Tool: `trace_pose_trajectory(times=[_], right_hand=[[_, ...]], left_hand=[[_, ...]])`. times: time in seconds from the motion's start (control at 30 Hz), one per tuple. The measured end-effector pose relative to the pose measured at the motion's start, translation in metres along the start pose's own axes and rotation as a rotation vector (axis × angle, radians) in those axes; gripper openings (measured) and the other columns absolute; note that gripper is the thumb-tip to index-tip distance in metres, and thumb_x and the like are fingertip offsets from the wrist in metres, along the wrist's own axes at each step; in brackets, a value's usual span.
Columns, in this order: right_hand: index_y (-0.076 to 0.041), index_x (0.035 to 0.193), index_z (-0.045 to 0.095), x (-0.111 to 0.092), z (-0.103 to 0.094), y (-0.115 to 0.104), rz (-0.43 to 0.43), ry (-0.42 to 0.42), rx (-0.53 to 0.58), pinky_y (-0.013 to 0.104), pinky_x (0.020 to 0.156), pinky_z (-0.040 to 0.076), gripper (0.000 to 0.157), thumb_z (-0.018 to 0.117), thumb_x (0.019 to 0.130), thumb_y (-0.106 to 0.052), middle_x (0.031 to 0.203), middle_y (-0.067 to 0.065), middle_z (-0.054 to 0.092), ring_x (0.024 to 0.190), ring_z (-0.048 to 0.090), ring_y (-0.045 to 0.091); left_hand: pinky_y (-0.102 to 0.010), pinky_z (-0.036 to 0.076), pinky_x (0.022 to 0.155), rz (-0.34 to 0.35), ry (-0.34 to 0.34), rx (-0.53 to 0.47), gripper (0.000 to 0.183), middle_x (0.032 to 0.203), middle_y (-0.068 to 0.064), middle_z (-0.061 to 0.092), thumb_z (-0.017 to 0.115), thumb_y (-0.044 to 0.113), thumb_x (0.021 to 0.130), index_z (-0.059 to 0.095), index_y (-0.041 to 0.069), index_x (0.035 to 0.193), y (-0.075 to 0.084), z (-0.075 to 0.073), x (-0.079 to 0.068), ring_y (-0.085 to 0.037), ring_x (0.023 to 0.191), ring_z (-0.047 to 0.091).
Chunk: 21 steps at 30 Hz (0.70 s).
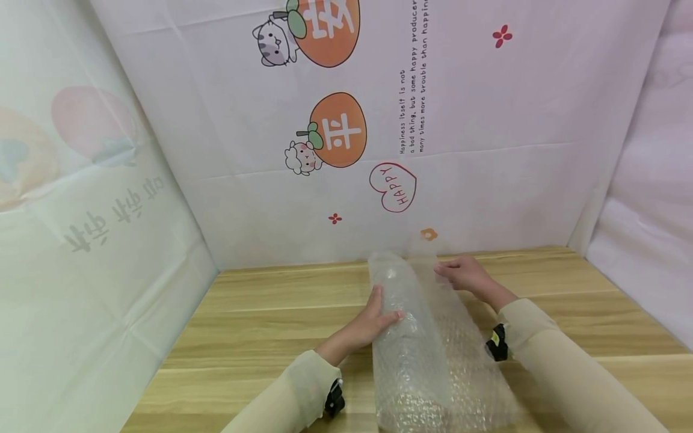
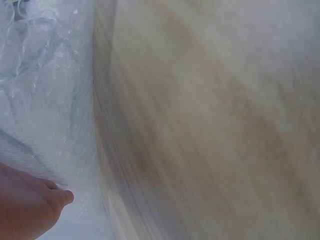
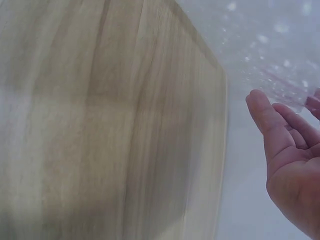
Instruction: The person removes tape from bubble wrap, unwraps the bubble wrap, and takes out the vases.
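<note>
Stretching lengthwise away, the bubble wrap [image 1: 408,361] touches my spread left hand [image 1: 365,325]; my right hand [image 1: 470,278] pinches its right edge.

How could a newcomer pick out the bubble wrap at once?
Find the wood-grain table below the printed white backdrop. On it lies the bubble wrap, touched by the left hand, its edge in the right hand. Unlike the wood, it is clear, shiny and bubbled.

One left hand [image 1: 368,328], one right hand [image 1: 468,275], one roll of bubble wrap [image 1: 406,337], one bench [image 1: 281,319], two sleeves [image 1: 585,367], two red flowers [image 1: 502,36] (plus one red heart [image 1: 394,187]).
</note>
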State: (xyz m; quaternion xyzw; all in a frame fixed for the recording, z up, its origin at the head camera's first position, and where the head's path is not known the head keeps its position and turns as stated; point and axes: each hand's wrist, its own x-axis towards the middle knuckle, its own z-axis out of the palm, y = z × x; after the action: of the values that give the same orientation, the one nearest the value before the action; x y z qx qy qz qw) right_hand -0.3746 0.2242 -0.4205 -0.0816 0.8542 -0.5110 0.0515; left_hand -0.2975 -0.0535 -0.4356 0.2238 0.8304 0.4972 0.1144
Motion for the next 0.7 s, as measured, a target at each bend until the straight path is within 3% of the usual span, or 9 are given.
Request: trace_pose_trajectory(times=[0.13, 0.27, 0.37, 0.6, 0.7], right_hand=[[0.012, 0.128, 0.056, -0.004, -0.003, 0.002, 0.037, -0.027, -0.002, 0.039, 0.082, 0.054, 0.053, 0.058, 0.098, -0.032, 0.116, 0.024, 0.063, 0.100, 0.063, 0.030], [0.009, 0.113, 0.066, -0.009, -0.003, 0.004, 0.052, -0.020, -0.034, 0.033, 0.068, 0.051, 0.041, 0.060, 0.097, -0.029, 0.089, 0.010, 0.064, 0.075, 0.057, 0.016], [0.007, 0.103, 0.069, -0.011, 0.000, 0.007, 0.036, -0.006, -0.057, 0.031, 0.060, 0.047, 0.033, 0.062, 0.096, -0.025, 0.076, 0.003, 0.059, 0.066, 0.050, 0.014], [0.007, 0.094, 0.068, -0.014, 0.002, 0.016, -0.034, 0.004, -0.118, 0.031, 0.055, 0.045, 0.023, 0.065, 0.093, -0.016, 0.072, 0.003, 0.059, 0.063, 0.049, 0.014], [0.006, 0.092, 0.067, -0.014, 0.003, 0.018, -0.025, 0.016, -0.143, 0.031, 0.056, 0.046, 0.020, 0.068, 0.090, -0.014, 0.073, 0.004, 0.060, 0.064, 0.051, 0.015]], left_hand=[[-0.045, 0.005, 0.116, 0.000, -0.004, 0.000, 0.095, 0.159, -0.021, -0.011, 0.052, 0.041, 0.094, -0.008, -0.006, 0.151, 0.000, -0.001, -0.001, -0.028, 0.145, -0.006], [-0.045, 0.005, 0.116, 0.001, 0.001, -0.006, 0.095, 0.159, -0.022, -0.011, 0.052, 0.040, 0.094, -0.008, -0.007, 0.151, -0.001, 0.000, -0.001, -0.028, 0.145, -0.006], [-0.045, 0.005, 0.116, 0.003, 0.003, -0.013, 0.095, 0.158, -0.022, -0.010, 0.052, 0.040, 0.094, -0.008, -0.007, 0.151, -0.002, 0.000, 0.000, -0.027, 0.145, -0.006], [-0.045, 0.004, 0.116, 0.007, -0.005, -0.014, 0.097, 0.158, -0.024, -0.011, 0.052, 0.041, 0.093, -0.009, -0.008, 0.150, -0.002, -0.001, 0.000, -0.029, 0.145, -0.007], [-0.045, 0.004, 0.116, 0.009, -0.008, -0.012, 0.097, 0.158, -0.023, -0.012, 0.052, 0.042, 0.093, -0.009, -0.008, 0.150, -0.001, -0.002, 0.000, -0.029, 0.145, -0.007]])
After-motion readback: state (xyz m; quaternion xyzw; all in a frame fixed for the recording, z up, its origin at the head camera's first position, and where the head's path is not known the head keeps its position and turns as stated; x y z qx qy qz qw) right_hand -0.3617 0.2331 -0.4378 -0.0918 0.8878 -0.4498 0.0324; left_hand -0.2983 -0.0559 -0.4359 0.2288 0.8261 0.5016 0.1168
